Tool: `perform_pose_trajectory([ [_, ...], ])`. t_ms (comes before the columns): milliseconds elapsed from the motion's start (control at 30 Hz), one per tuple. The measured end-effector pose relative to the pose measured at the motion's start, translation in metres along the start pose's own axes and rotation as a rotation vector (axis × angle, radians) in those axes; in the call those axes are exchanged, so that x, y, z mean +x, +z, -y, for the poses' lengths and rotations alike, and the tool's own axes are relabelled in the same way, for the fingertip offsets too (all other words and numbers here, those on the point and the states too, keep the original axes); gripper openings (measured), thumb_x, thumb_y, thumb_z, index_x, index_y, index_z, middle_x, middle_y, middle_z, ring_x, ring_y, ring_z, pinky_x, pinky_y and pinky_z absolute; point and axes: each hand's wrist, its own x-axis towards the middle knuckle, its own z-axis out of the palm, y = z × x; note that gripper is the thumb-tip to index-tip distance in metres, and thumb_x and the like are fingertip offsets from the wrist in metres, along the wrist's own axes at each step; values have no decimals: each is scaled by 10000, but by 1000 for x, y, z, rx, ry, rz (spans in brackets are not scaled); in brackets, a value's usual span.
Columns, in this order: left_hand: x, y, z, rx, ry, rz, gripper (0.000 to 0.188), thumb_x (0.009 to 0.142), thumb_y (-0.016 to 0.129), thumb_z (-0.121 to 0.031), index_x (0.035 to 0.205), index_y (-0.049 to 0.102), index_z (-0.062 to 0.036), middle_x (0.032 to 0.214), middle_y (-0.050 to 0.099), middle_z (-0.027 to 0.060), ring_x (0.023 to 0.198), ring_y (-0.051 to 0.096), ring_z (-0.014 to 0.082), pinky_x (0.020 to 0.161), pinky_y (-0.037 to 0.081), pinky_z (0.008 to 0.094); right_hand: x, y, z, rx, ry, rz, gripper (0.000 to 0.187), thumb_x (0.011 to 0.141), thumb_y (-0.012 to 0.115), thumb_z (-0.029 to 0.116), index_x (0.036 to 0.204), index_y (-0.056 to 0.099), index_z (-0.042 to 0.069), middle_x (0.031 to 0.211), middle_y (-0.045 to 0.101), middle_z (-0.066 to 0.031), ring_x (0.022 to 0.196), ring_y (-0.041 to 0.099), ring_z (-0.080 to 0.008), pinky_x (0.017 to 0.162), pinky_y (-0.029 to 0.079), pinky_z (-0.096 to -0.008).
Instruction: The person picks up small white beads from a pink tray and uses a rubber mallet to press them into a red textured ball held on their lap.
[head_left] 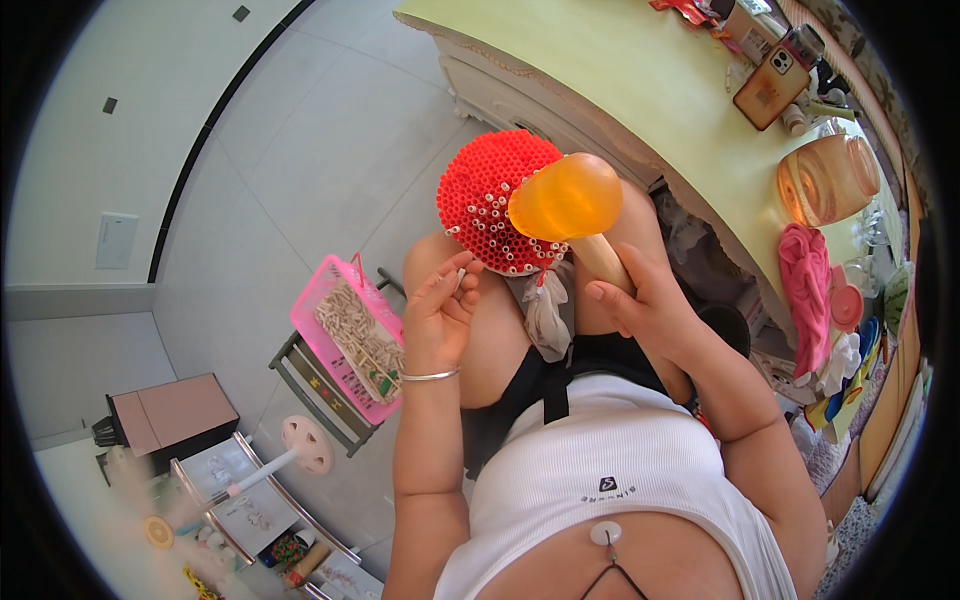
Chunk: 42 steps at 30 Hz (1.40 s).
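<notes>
A round bundle of red tubes (pixel 480 185), packed like a honeycomb, rests on my lap between my knees. Several small white pegs stick out of its tubes, mostly along the near and right side. My right hand (pixel 645 300) is wrapped round the wooden handle of a mallet (pixel 565 197). The mallet's translucent orange head hangs over the bundle's right side and hides part of it. Just left of the bundle's near edge, my left hand (pixel 445 305) pinches a small white peg (pixel 460 277) between thumb and fingers, palm up.
A pink basket (pixel 325 295) of pale pegs stands on a small stool (pixel 312 395) to my left. On the right, a pale green tabletop (pixel 600 50) carries a phone (pixel 772 88), a glass jar (pixel 828 180) and a pink cloth (pixel 804 290). A grey bag (pixel 548 315) hangs between my legs.
</notes>
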Motion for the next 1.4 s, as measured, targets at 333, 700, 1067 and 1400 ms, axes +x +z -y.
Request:
perform_pose_trajectory([
  [333, -19, -7, -4, 277, 180, -38, 227, 977, 589, -108, 1128, 618, 59, 968, 701, 170, 704, 682, 158, 639, 566, 248, 4, 16, 10, -163, -122, -26, 296, 943, 650, 139, 1182, 542, 3, 700, 511, 7, 553, 478, -75, 510, 416, -228],
  [700, -31, -29, 6, 137, 259, -107, 174, 955, 632, -104, 1050, 679, 34, 838, 691, 99, 565, 591, 106, 524, 467, 219, 24, 48, -4, -724, -457, -103, 275, 915, 663, 92, 1154, 550, 14, 759, 560, -38, 571, 481, -81, 532, 411, -232],
  [1067, -14, -32, -11, 316, 253, -6, 156, 956, 628, -101, 1036, 684, 20, 725, 627, 28, 543, 540, 72, 485, 410, 192, 14, 38, 15, -50, 57, -158, 238, 972, 619, 102, 1170, 545, -8, 639, 485, 18, 495, 448, -44, 459, 366, -210],
  [1400, -3, -1, -10, 435, 268, -151, 158, 943, 625, -55, 1063, 682, 29, 909, 718, 111, 675, 666, 131, 617, 535, 230, 20, 7, -8, -15, 15, -61, 227, 960, 621, 96, 1147, 544, -8, 688, 517, 3, 497, 478, -57, 462, 390, -217],
])
